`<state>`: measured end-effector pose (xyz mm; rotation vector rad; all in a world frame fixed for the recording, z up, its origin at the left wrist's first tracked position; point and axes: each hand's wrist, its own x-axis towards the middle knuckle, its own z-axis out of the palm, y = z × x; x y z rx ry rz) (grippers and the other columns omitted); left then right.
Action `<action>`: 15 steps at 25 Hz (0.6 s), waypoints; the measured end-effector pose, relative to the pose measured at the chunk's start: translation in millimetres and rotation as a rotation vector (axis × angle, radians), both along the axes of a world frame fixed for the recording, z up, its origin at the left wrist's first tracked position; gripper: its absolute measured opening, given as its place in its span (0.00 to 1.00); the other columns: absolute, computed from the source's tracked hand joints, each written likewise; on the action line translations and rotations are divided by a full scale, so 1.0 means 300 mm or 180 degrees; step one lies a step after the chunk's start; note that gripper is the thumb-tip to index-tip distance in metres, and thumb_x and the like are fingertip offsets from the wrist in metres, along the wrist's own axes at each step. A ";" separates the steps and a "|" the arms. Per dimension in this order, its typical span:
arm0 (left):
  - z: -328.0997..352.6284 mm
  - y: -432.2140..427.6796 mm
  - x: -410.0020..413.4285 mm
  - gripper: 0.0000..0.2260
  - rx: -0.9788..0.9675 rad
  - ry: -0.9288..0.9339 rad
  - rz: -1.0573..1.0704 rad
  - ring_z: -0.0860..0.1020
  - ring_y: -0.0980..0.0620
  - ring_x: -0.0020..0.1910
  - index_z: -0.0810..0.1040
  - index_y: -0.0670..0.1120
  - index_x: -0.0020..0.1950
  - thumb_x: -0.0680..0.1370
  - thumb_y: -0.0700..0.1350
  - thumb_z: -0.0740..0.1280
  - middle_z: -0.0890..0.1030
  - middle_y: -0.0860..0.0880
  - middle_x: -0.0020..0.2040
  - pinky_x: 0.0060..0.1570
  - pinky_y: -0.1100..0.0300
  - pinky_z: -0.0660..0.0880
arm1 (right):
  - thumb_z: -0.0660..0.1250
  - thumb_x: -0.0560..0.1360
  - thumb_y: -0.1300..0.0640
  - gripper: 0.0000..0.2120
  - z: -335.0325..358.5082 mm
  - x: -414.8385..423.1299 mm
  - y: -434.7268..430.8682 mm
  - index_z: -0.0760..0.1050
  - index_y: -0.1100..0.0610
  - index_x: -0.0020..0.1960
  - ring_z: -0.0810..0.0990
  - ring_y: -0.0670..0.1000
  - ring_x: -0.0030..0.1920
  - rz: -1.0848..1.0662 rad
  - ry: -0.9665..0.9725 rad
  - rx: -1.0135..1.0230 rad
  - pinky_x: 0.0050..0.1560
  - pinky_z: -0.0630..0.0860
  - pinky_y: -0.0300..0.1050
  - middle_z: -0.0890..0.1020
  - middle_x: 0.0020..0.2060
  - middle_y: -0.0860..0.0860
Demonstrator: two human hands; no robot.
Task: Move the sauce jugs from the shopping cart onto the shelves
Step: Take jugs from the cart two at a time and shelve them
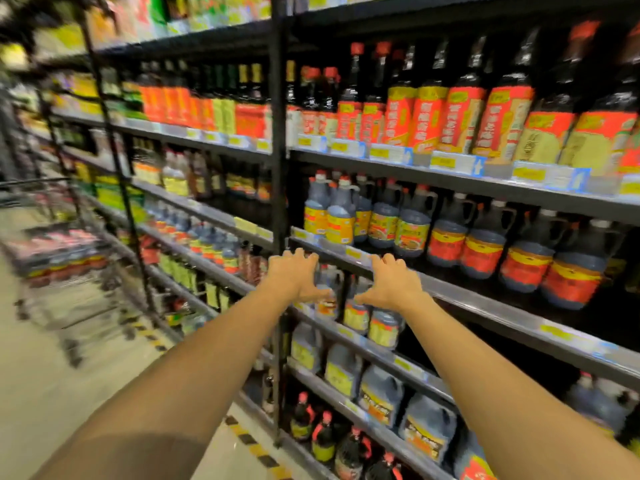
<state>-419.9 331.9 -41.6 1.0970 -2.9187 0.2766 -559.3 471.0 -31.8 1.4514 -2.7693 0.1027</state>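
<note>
The person is reaching both bare arms out to the black-framed grey metal store shelf [408,367] low on the rack. The left hand [294,277] and right hand [393,284] are flanking two dark plastic sauce jugs that are standing at its front edge. One is a jug with an orange label [327,303] and beside it is a jug with a yellow label [356,313]. Both hands are spread wide, with fingers loosely bent and thumbs pointing inward toward the jugs. Neither hand is closing round anything. Each thumb seems to be brushing the jug nearest it, though blur is making the contact hard to confirm. The hands appear to be bracketing the pair so that the jugs are standing upright and in line with their neighbours, labels facing the aisle. The fingertips are reaching up close under the lip of the shelf above [450,289], which is leaving little headroom. Well apart on the left, the blurred wire shopping cart [86,306] is waiting in the aisle. More dark jugs with red and yellow labels [59,261] are lying inside it, so much of the job looks undone.
</note>
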 end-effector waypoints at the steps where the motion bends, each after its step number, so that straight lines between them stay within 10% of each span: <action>1: 0.003 -0.050 0.078 0.42 0.0019 0.0023 0.0088 0.68 0.38 0.69 0.59 0.49 0.76 0.71 0.73 0.60 0.66 0.42 0.72 0.63 0.43 0.71 | 0.70 0.69 0.34 0.48 -0.002 0.056 -0.062 0.54 0.55 0.79 0.61 0.62 0.74 0.0133 0.0018 0.0005 0.68 0.68 0.62 0.60 0.76 0.57; 15: -0.003 -0.805 1.258 0.40 -0.0044 -0.0236 0.1864 0.70 0.40 0.67 0.61 0.50 0.75 0.71 0.73 0.60 0.68 0.43 0.71 0.60 0.45 0.73 | 0.71 0.70 0.37 0.47 -0.046 1.022 -1.108 0.53 0.53 0.78 0.63 0.60 0.73 0.1737 -0.0198 -0.0013 0.66 0.71 0.60 0.62 0.75 0.56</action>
